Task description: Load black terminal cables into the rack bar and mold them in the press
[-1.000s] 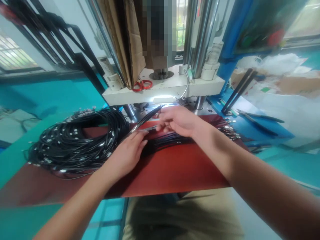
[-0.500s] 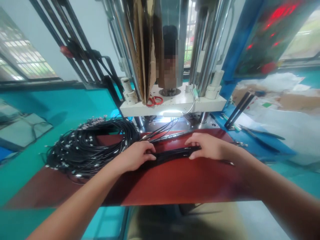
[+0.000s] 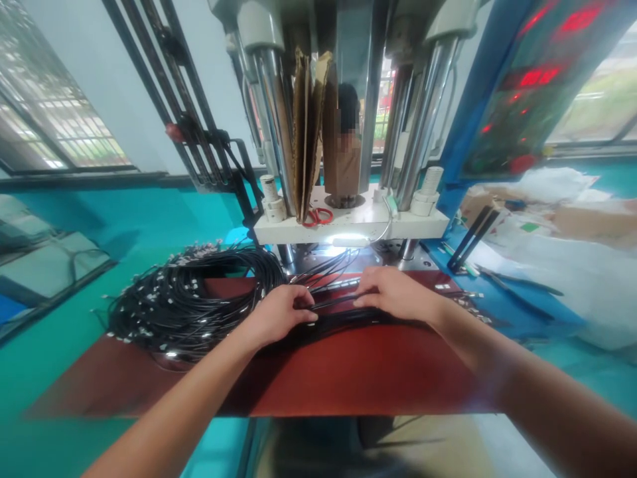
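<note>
My left hand is closed, thumb and fingers pinching a black cable near the front of the press. My right hand grips the same cable further right, so that a short length runs between the two hands. Just below it, a bundle of black cables lies across the reddish-brown board, passing under my right hand. Beside my left forearm rests a large coil of black cables with small white connectors. Light-coloured cable ends stick out past my right wrist.
The press's white plate spans the back, with a lit lamp under its edge. Red-handled scissors and cardboard pieces sit on it. Tweezers lie on a blue surface at right, near plastic bags.
My right hand has moved left, closer to my left hand, and both now grip a cable above the bundle. The bundle lies lower on the board. The camera view has tilted slightly.
</note>
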Motion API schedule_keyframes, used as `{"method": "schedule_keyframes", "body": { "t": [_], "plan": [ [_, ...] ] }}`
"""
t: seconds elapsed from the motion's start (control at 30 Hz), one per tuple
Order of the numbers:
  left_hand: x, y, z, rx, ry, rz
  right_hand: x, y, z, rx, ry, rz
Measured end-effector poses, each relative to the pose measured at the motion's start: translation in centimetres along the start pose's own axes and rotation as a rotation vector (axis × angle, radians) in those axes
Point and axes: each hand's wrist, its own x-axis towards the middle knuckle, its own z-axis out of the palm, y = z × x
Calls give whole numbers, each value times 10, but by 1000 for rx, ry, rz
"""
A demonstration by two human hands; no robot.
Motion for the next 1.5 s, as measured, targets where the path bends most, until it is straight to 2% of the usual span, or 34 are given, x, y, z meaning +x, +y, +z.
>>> {"method": "schedule_keyframes", "body": {
  "t": [0.1,0.2,0.33,0.5,0.7,0.77,0.83,1.0,1.27,1.4,1.5],
  "plan": [
    [-1,3,3,39,35,-5,0,-1,1,-47,66,63],
    [-3,5,4,70,70,-5,-1,-3,1,15,47,101],
    [-4,4,6,110,104,28,2,-6,1,70,-26,104],
    [-4,2,6,143,143,47,10,-7,8,2,-13,49],
    [-4,0,5,144,62,119,12,-10,7,-67,123,33],
    [-3,0,7,183,13,128,12,-10,6,-65,94,39],
    [-1,0,9,217,-19,114,13,-11,7,-47,10,49],
    [1,2,9,189,-13,42,13,-10,9,-9,-144,109],
    [-6,2,-1,35,21,10,15,-8,8,-97,-101,53],
    [-12,2,1,67,23,172,14,-15,1,-123,-66,30],
    [-12,2,7,130,53,196,14,-17,-2,-90,-123,31]
  ]
}}
